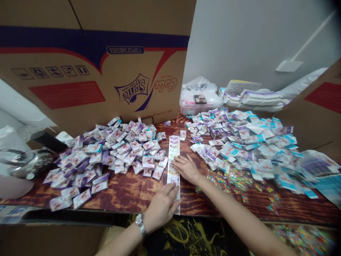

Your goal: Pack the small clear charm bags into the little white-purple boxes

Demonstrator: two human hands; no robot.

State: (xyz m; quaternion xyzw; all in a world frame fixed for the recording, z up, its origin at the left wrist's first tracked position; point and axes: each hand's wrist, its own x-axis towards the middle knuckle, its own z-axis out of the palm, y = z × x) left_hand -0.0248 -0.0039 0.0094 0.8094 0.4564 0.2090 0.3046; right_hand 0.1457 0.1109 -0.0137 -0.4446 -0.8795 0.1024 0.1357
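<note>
A long narrow strip of small printed stickers [174, 151] lies lengthwise on the dark wooden table [128, 192]. My left hand [162, 206], a watch on its wrist, lies flat with fingers stretched on the strip's near end. My right hand [186, 168] rests flat, fingers spread, on the strip's middle. To the left is a heap of small purple-and-white packets [112, 153]. A second, larger heap of packets with teal edges [245, 138] spreads to the right.
A big cardboard box [93, 64] printed with "Cola" and "Sprite" stands behind the left heap. Another cardboard flap [317, 106] rises at right. Plastic bags [198, 96] and stacked white packs [255, 97] sit at the back. A metal kettle [23, 163] stands far left.
</note>
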